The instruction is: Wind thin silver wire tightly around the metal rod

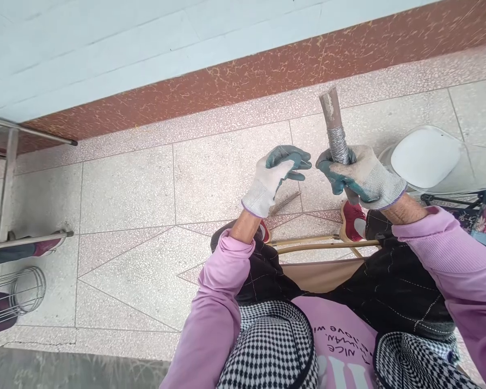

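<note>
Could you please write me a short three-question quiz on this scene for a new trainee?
1. True or false: the right hand grips a rod wound with thin wire.
2. What does the left hand wear? A) a knit glove with a dark coated palm B) nothing C) a mitten
3. Name the white thing on the floor to the right of the hands.

Key
1. True.
2. A.
3. A white plastic lid or seat-like panel; which it is cannot be told.
</note>
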`<state>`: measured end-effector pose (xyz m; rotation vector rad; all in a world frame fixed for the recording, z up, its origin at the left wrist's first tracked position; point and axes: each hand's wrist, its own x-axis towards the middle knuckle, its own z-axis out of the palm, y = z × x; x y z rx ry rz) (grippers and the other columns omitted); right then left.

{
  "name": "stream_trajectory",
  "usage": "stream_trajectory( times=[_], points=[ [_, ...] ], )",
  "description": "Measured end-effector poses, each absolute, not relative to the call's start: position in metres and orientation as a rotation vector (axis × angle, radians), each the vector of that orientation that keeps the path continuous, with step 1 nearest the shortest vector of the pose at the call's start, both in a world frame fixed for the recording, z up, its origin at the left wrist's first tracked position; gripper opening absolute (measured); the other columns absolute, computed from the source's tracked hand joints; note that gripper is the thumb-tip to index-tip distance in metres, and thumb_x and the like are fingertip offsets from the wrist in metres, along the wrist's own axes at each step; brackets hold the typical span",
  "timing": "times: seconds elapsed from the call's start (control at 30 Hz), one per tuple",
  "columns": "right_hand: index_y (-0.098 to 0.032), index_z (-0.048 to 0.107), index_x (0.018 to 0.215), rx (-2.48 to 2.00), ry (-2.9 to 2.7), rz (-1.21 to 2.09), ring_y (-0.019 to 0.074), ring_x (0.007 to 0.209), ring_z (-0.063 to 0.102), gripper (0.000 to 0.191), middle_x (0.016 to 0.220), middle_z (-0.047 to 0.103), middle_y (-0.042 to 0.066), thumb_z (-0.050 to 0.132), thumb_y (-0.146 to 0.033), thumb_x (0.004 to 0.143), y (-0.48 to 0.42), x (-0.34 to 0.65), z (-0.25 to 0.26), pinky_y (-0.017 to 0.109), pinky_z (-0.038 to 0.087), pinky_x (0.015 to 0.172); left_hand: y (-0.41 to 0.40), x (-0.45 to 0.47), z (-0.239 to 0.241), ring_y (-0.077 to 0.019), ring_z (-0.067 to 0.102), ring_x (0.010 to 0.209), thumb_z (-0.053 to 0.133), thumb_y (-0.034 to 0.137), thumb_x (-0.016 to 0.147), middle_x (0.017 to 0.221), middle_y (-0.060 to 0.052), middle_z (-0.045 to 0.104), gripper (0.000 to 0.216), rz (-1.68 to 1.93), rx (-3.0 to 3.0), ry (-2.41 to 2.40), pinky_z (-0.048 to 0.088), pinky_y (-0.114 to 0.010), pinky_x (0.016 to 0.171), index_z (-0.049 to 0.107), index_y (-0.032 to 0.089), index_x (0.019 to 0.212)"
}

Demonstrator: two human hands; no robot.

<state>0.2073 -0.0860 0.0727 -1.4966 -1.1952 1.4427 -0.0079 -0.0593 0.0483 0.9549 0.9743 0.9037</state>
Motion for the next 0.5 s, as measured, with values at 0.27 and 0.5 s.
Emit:
stream_trajectory(
  times=[0.27,0.5],
  points=[
    [-0.020,0.075,0.089,-1.495,-1.167,1.437,0.0111,0.050,0.049,0.011,0.065,0.058,0.000,0.081,-0.028,0.087,-0.087,0.202,0.074,0.022,0.042,0.040,-0.067,0.011,0.040,-0.0129,0.074,0.080,0.079,0.010,0.083,0.094,-0.004,0.079,0.021,0.868,1.004,1.009,0.057,-0.023,0.068,0.080,0.016,0.104],
    [-0.017,0.074,0.087,-1.580,-0.997,1.581,0.0113,0.047,0.047,0.006,0.059,0.052,-0.001,0.077,-0.021,0.083,-0.088,0.192,0.109,0.023,0.040,0.038,-0.064,0.010,0.041,-0.0105,0.067,0.069,0.074,0.007,0.088,0.088,-0.003,0.077,0.013,0.905,1.035,1.147,0.052,-0.023,0.062,0.078,0.018,0.092]
  ],
)
